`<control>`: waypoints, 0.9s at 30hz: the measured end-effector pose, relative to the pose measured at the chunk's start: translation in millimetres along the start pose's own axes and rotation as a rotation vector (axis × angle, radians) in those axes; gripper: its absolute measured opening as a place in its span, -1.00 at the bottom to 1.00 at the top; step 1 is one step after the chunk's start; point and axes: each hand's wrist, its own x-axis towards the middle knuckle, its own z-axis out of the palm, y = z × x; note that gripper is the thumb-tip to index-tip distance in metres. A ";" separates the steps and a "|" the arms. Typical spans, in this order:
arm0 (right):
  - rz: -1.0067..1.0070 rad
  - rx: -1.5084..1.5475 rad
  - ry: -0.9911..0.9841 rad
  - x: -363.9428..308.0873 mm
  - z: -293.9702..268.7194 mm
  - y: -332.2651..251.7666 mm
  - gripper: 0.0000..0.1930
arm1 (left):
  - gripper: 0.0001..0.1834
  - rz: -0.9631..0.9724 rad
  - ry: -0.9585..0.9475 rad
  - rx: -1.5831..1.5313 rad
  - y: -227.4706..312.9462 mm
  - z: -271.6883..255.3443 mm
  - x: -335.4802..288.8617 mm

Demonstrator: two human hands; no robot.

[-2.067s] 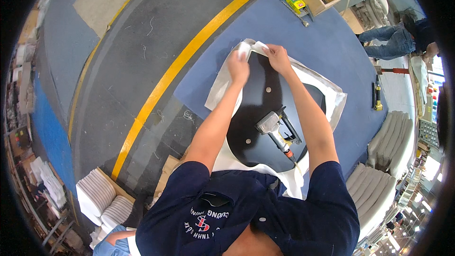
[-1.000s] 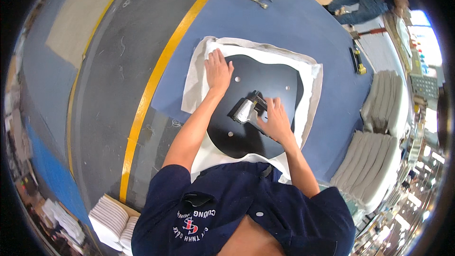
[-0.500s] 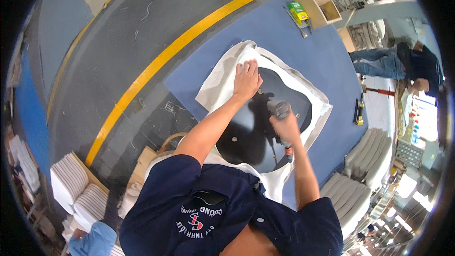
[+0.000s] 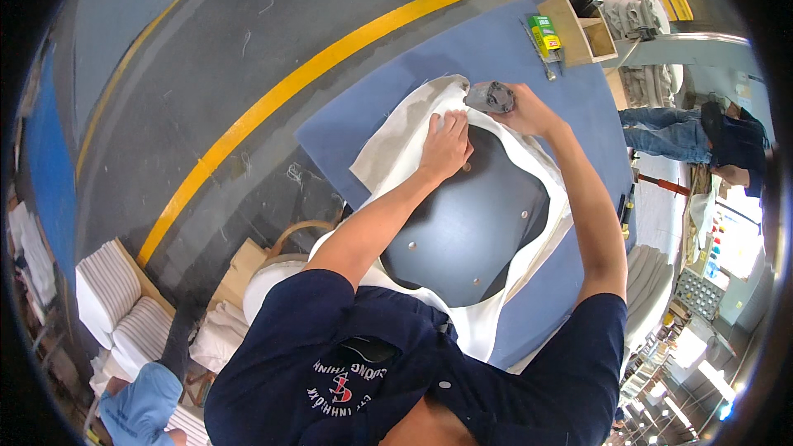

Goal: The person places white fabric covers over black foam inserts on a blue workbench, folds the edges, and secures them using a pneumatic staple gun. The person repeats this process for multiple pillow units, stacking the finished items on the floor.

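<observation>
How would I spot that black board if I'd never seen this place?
Start with the big blue tabletop. On it lies a white cloth, and the black board sits inside that white border, by the person's left hand. Unlike the cloth around it, it is dark and smooth, with wavy edges and small round spots.

Panel [image 4: 458, 235]: black, pale sheen mid-face, small silvery dots. Cloth [image 4: 475, 326] around it: white, upper-left margin grey-beige. Handheld tool [image 4: 496, 97]: dark grey on its visible end. Surface [image 4: 351, 120]: plain slate blue. Floor [image 4: 239, 74]: dark grey, one bold yellow stripe [image 4: 330, 70], lighter grey-blue zone at far left. Small carton [image 4: 545, 35]: green + yellow. Wooden box [image 4: 570, 29]: pale tan. Shirt [image 4: 277, 347]: navy, white and red chest print. Stacked pads [image 4: 132, 289], lower left: white, thin darker stripes. Co-worker's jeans [image 4: 667, 134]: faded blue.
</observation>
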 end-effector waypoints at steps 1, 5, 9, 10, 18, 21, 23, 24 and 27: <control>0.023 -0.011 -0.038 3.7 -0.1 2.2 -0.53 | -0.32 0.003 0.006 0.016 -0.3 0.4 -0.5; 0.011 -0.041 -0.100 9.0 4.8 12.6 -0.52 | -0.35 0.007 -0.020 0.068 2.2 -0.4 -1.5; -0.024 -0.043 -0.121 15.6 9.2 12.3 -0.51 | -0.41 0.012 -0.036 0.090 -0.7 0.1 -1.1; -0.025 -0.047 -0.119 16.0 9.8 12.3 -0.50 | -0.42 0.011 -0.034 0.098 -1.0 0.3 -0.2; 0.138 -0.132 0.047 -8.8 6.3 8.1 -0.51 | -0.45 0.022 -0.059 -0.006 3.5 -3.0 2.1; 0.336 0.001 0.334 -79.2 13.0 9.0 -0.57 | -0.39 -0.012 -0.043 0.004 2.2 -2.4 1.1; 0.561 0.078 0.429 -135.8 23.1 7.4 -0.61 | -0.35 -0.047 -0.044 -0.024 1.1 -0.3 -0.1; 0.714 0.088 0.476 -173.2 30.6 13.1 -0.63 | -0.33 -0.068 -0.024 -0.026 2.8 0.2 0.3; 0.878 0.509 0.660 -290.9 72.4 40.1 -0.80 | -0.28 -0.105 0.016 0.004 4.8 1.1 1.7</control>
